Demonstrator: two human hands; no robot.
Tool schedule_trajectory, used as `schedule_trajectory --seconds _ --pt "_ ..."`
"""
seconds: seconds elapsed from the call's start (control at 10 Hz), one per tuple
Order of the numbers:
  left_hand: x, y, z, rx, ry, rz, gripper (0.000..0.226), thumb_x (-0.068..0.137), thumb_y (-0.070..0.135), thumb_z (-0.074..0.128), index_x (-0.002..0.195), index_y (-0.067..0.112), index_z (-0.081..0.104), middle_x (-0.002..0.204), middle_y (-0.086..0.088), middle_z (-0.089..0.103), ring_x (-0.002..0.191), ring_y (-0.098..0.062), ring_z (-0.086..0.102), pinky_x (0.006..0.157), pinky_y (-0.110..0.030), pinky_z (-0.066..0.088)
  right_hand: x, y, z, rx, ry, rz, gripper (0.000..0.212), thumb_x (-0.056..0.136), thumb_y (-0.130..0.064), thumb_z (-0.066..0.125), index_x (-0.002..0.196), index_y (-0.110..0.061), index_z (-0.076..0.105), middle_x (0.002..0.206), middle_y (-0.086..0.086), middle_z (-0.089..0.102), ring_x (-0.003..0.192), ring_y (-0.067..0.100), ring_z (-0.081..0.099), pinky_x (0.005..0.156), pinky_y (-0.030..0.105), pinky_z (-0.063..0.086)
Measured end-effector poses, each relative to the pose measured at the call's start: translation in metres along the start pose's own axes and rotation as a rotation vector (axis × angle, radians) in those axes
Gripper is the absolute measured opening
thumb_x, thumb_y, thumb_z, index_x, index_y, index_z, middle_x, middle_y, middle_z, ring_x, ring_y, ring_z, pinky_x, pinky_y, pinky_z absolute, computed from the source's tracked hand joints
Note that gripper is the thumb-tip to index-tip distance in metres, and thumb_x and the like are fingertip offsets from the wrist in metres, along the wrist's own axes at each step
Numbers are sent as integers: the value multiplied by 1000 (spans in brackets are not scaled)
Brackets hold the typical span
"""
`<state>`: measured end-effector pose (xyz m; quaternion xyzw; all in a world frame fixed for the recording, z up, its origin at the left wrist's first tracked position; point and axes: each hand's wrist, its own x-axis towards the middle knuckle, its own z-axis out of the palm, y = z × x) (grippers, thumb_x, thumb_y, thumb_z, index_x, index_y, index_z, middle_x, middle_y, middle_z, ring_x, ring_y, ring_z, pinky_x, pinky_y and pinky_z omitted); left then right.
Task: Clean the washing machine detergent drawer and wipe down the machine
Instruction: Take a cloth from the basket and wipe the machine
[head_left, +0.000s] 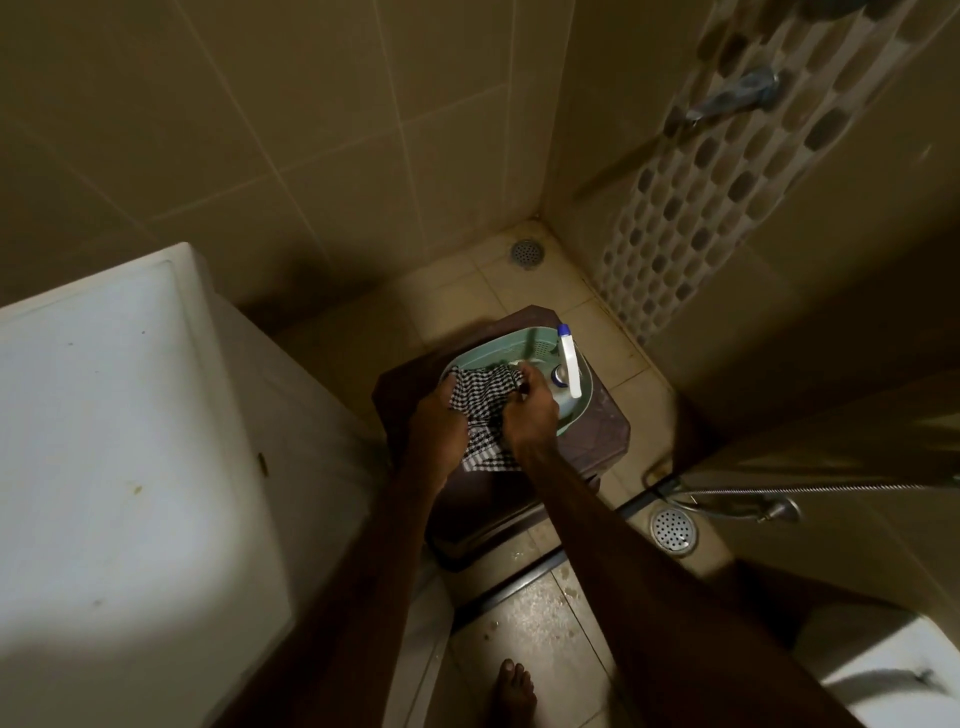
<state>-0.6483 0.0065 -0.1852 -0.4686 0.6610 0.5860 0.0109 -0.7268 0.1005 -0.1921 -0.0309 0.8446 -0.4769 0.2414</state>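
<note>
Preparation step, I judge — left hand (439, 423) and right hand (530, 415) both grip the checked cloth (480, 410) over the green basin (566, 410); next, carry it to the washing machine (104, 441).

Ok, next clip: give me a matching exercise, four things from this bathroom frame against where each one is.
Things:
1. checkered cloth
2. spray bottle
3. green basket
4. washing machine

Places:
A. on the dark stool
B. along the left edge of the view
C. standing inside the basket
D. gripped by the left hand and right hand

Pairs: 1-D, 2-C, 3-A, 4-B
</note>
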Motion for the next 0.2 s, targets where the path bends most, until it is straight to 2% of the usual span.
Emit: schedule_trajectory --seconds 0.1,0.2 --pt "14 -29 -5 13 20 33 63 90 15 36 151 24 52 147 -8 60 133 -30 58 108 -52 53 1 0 2 -134 -195 37 68 94 13 41 156 -14 45 150 13 56 136 30 55 105 29 45" --pt "-23 -4 -14 63 70 62 60 96 3 45 152 23 52 151 -8 57 139 -29 53 115 -46 46 -9 9 2 -218 -161 -24 66 88 13 43 146 -13 59 144 13 63 133 31 60 109 37 50"
